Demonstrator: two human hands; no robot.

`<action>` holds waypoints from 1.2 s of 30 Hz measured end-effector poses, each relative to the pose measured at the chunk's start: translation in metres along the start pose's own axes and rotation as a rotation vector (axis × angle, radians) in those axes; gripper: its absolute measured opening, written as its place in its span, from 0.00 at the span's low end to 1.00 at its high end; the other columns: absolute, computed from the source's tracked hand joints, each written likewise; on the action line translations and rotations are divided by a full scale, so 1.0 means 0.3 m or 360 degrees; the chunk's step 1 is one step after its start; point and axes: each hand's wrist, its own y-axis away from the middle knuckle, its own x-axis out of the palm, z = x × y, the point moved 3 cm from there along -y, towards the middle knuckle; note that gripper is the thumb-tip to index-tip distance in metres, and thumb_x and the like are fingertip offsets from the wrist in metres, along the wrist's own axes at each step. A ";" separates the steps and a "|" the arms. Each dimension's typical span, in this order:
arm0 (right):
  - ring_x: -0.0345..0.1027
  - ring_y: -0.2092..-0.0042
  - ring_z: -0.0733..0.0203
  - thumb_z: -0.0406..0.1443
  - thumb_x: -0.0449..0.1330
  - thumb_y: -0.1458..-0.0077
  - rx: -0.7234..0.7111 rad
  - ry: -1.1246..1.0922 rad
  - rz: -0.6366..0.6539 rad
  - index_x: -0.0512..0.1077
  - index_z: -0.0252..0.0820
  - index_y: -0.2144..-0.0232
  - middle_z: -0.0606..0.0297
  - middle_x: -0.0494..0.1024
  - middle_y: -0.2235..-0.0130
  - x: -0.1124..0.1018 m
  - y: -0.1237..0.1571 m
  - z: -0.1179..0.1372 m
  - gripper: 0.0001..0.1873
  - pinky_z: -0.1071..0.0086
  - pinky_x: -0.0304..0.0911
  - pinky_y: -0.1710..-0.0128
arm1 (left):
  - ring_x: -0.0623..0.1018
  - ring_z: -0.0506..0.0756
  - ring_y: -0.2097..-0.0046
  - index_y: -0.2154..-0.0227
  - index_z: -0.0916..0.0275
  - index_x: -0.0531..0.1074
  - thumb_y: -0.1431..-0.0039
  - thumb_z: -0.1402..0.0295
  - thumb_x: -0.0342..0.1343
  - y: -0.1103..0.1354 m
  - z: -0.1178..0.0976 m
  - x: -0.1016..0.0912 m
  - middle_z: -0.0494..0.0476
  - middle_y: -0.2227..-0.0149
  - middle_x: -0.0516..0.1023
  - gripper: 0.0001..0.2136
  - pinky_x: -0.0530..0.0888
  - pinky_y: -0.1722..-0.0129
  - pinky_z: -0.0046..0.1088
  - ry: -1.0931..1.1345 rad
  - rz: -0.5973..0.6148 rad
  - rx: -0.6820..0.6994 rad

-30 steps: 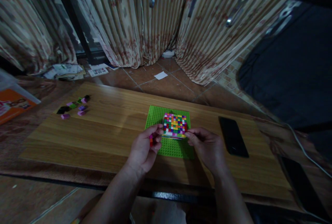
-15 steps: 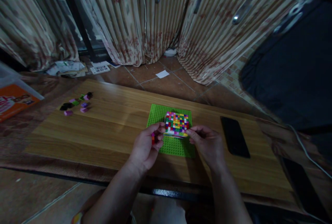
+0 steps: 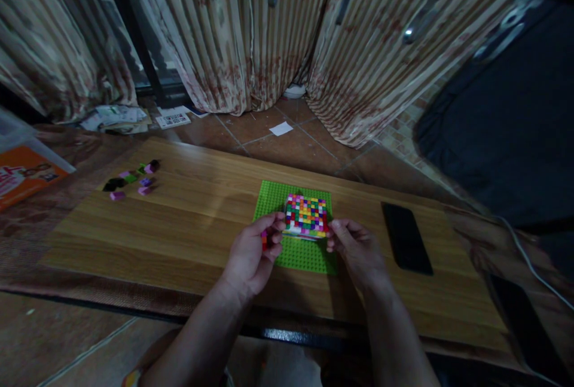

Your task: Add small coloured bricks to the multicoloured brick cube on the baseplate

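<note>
A block of many-coloured toy bricks (image 3: 306, 213) stands on a green studded baseplate (image 3: 300, 254). At its left side is my left hand (image 3: 253, 249), thumb and forefinger near its left edge. Curled fingers of that hand hold a few red, orange and pink toy bricks (image 3: 264, 240). My right hand (image 3: 360, 250) is at the block's front right corner, thumb and fingertips pinched together. A bit of red shows by these fingertips; whether it is a held brick or part of the block, I cannot tell.
Several loose black, pink, green and purple bricks (image 3: 130, 178) lie on the wooden tabletop (image 3: 192, 219) at the left. A black phone (image 3: 406, 237) lies to the right of my right hand. A tub with an orange label (image 3: 27, 174) stands at the far left.
My right hand has shifted slightly right, its thumb drawing back from the block's front right corner. My left hand and the block stay almost where they were.
</note>
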 end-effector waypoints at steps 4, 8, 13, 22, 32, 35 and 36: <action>0.65 0.78 0.68 0.51 0.65 0.53 0.0075 -0.0054 0.0011 0.74 0.39 0.75 0.67 0.73 0.77 -0.006 0.005 -0.009 0.20 0.74 0.64 0.78 | 0.62 0.42 0.78 0.68 0.70 0.73 0.47 0.75 0.56 -0.002 0.001 -0.003 0.51 0.74 0.69 0.05 0.55 0.84 0.16 0.0005 0.0022 -0.0002; 0.63 0.78 0.68 0.49 0.67 0.54 0.0099 -0.0010 0.0074 0.73 0.40 0.75 0.69 0.72 0.78 -0.006 0.007 -0.010 0.17 0.74 0.64 0.78 | 0.62 0.43 0.78 0.68 0.70 0.73 0.48 0.75 0.57 -0.002 -0.002 -0.003 0.51 0.75 0.69 0.05 0.55 0.84 0.16 0.0011 0.0027 -0.0003; 0.63 0.79 0.69 0.45 0.70 0.57 0.0107 -0.0017 0.0112 0.74 0.41 0.74 0.71 0.71 0.80 0.001 0.006 -0.004 0.15 0.74 0.64 0.78 | 0.62 0.43 0.78 0.68 0.70 0.73 0.50 0.75 0.58 -0.003 0.000 -0.001 0.51 0.75 0.69 0.05 0.55 0.84 0.16 0.0026 0.0031 -0.0002; 0.65 0.80 0.70 0.43 0.70 0.57 0.0051 -0.0039 0.0020 0.74 0.40 0.73 0.72 0.73 0.79 0.006 -0.001 -0.011 0.14 0.74 0.68 0.77 | 0.62 0.42 0.78 0.68 0.70 0.73 0.47 0.76 0.56 -0.003 0.004 -0.001 0.51 0.75 0.68 0.04 0.56 0.84 0.16 0.0032 0.0043 -0.0008; 0.66 0.80 0.70 0.45 0.70 0.56 0.0068 -0.0051 0.0087 0.73 0.39 0.75 0.72 0.72 0.79 0.004 -0.003 -0.009 0.16 0.74 0.67 0.76 | 0.64 0.44 0.78 0.68 0.70 0.74 0.46 0.73 0.56 0.018 -0.026 0.009 0.52 0.75 0.70 0.05 0.60 0.83 0.16 0.0147 0.0098 0.0064; 0.63 0.79 0.71 0.46 0.67 0.53 -0.0082 -0.0099 -0.0055 0.72 0.39 0.78 0.71 0.71 0.79 -0.019 -0.001 0.023 0.16 0.75 0.63 0.78 | 0.69 0.46 0.75 0.67 0.70 0.75 0.42 0.67 0.53 0.044 -0.048 0.023 0.56 0.72 0.74 0.10 0.67 0.79 0.18 0.0233 0.0238 0.0142; 0.61 0.79 0.71 0.46 0.67 0.52 -0.0165 -0.0114 -0.0130 0.72 0.39 0.79 0.71 0.71 0.79 -0.026 0.003 0.039 0.16 0.76 0.61 0.79 | 0.72 0.47 0.72 0.65 0.71 0.75 0.40 0.65 0.52 0.052 -0.051 0.029 0.58 0.70 0.75 0.13 0.70 0.75 0.19 0.0253 0.0296 0.0142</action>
